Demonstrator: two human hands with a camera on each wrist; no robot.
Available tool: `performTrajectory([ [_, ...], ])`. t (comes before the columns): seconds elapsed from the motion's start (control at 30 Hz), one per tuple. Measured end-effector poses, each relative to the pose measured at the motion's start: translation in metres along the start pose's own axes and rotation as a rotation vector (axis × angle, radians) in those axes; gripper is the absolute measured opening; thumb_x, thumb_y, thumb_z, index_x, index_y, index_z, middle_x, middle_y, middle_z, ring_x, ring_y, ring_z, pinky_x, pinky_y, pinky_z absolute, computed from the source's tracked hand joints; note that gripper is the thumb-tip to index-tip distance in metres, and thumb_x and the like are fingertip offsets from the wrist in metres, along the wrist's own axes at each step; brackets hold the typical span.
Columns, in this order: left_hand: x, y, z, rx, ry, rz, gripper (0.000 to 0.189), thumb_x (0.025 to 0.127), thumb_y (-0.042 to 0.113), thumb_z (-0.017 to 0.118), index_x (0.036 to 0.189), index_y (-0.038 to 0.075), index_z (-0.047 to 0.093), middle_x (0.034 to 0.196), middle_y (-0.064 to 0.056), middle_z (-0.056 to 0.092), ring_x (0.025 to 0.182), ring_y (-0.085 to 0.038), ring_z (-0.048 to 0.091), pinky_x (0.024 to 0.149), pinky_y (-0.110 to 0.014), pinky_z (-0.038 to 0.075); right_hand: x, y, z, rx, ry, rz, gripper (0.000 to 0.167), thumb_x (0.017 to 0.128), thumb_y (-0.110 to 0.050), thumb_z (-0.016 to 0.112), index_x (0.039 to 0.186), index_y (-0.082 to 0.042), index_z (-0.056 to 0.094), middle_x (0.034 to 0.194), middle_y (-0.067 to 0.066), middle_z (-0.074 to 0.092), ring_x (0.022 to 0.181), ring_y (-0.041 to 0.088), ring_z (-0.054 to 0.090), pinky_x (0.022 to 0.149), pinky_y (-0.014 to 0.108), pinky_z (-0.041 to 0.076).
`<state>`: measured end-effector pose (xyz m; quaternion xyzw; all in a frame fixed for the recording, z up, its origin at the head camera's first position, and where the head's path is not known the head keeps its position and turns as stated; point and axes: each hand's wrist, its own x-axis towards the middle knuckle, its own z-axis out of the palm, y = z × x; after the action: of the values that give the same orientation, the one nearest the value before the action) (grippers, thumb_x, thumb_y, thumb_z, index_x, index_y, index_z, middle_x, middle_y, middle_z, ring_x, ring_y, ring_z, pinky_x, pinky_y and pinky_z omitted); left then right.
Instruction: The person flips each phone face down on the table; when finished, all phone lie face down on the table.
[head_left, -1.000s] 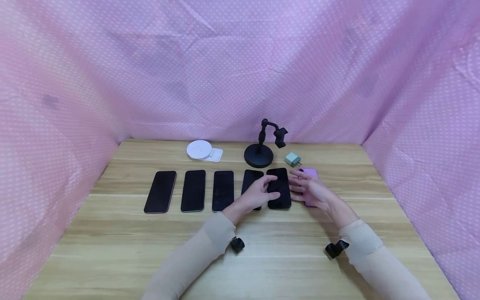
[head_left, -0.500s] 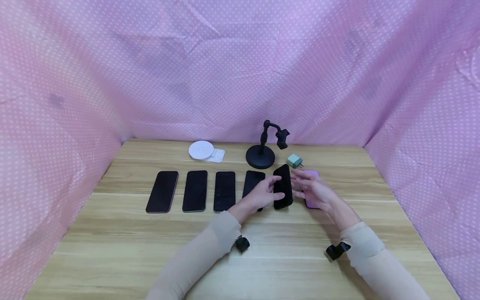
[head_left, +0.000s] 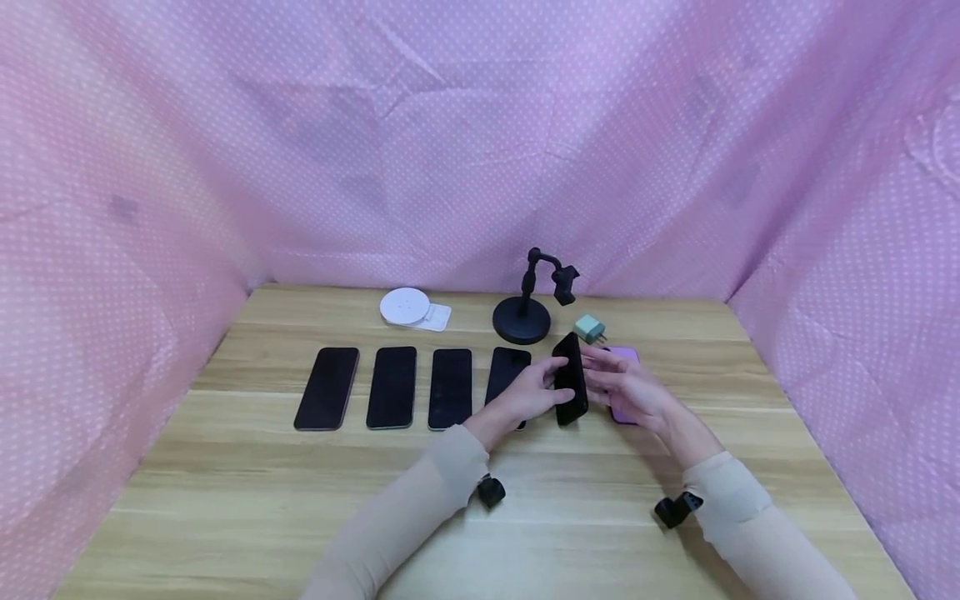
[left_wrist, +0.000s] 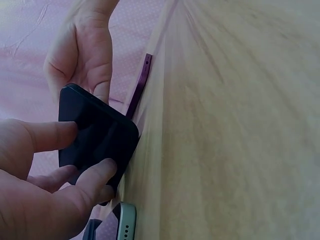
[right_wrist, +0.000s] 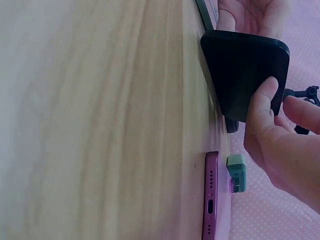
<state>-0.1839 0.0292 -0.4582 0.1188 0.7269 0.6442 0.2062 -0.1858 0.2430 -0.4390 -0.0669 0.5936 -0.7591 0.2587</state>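
A black phone [head_left: 572, 382] stands tilted on the table, right side raised, dark screen to the left. Spread fingers of my left hand [head_left: 528, 392] touch its screen. My right hand [head_left: 633, 392] has its fingers against the back; in the right wrist view one fingertip [right_wrist: 267, 90] rests there. Neither hand visibly wraps round it. Partly behind my right hand lies a purple phone [head_left: 624, 412], which shows its port edge in the right wrist view. Beyond my left hand is another black phone [head_left: 504, 371], partly covered by that hand.
More dark-screened phones [head_left: 327, 389] lie in a row to the left. Along the back of the wooden table [head_left: 300, 517] are a white round charging pad [head_left: 405, 307], a black phone stand [head_left: 522, 320] and a green charger plug [head_left: 589, 327]. Pink dotted cloth [head_left: 480, 142] surrounds it.
The black phone between my hands went from flat to steeply tilted, its right side rising. My left hand shifted slightly right with it; the right hand stayed close to its side.
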Motion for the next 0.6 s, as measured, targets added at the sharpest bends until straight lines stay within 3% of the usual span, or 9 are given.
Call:
performTrajectory([
  [0.27,-0.0016,-0.0004,0.0008,-0.021,0.009,0.0,0.059,0.098,0.007,0.068,0.152,0.007,0.044,0.155,-0.012,0.044,0.144,-0.025,0.04,0.117,-0.038,0.035,0.0013,0.0053,0.001,-0.033,0.008,0.013,0.065,0.105,0.0,0.05,0.161,-0.002,0.018,0.146,0.016,0.046,0.125,0.021,0.058,0.099,0.033,0.052],
  [0.6,0.0016,-0.0028,0.001,-0.009,0.011,0.01,0.057,0.099,0.007,0.068,0.151,0.01,0.047,0.157,-0.009,0.042,0.143,-0.026,0.04,0.116,-0.038,0.037,0.0005,0.0064,0.0,0.001,0.007,0.011,0.064,0.105,0.0,0.049,0.161,-0.004,0.018,0.147,0.019,0.046,0.124,0.027,0.059,0.099,0.037,0.053],
])
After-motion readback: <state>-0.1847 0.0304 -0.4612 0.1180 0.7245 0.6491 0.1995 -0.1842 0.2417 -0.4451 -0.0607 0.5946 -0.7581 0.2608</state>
